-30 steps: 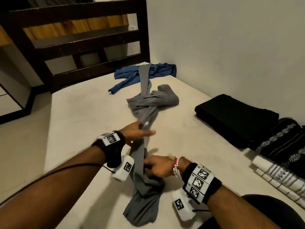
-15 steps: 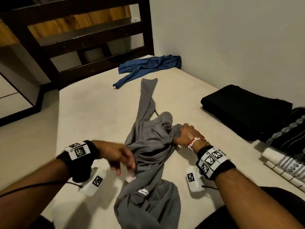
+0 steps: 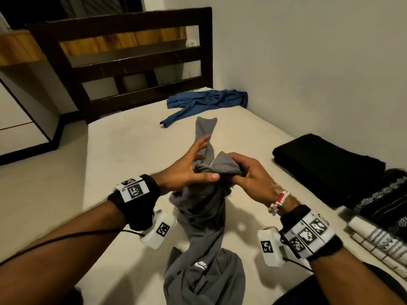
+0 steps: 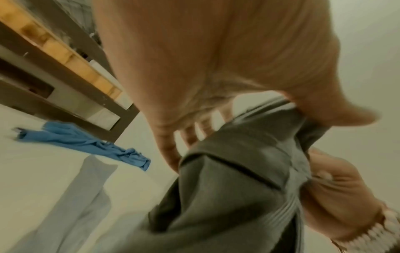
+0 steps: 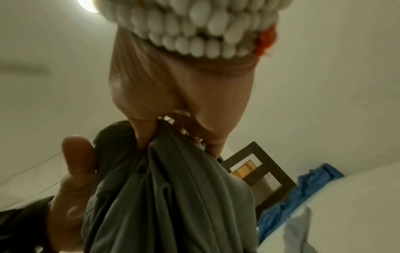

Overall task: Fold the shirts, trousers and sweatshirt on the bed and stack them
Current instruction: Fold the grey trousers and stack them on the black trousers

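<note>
A grey garment [image 3: 204, 219] with a white logo hangs from my hands, its lower part heaped on the bed [image 3: 132, 150] and one long limb stretched away. My right hand [image 3: 246, 175] grips its ribbed edge above the bed; in the right wrist view the fingers [image 5: 142, 135] curl into the cloth [image 5: 173, 196]. My left hand [image 3: 189, 166] is beside it with straight, spread fingers and its thumb lying against the fabric [image 4: 227, 196]. A crumpled blue shirt [image 3: 207, 102] lies near the headboard.
Folded black clothing [image 3: 326, 164] lies by the wall at the right. Nearer me are a dark patterned piece [image 3: 387, 199] and a white patterned one [image 3: 374, 241]. The dark wooden headboard [image 3: 132, 60] closes the far end. The bed's left edge drops to the floor.
My right hand has lifted the garment's ribbed edge off the bed. My left hand has let go of the lower fabric and come up beside the right one.
</note>
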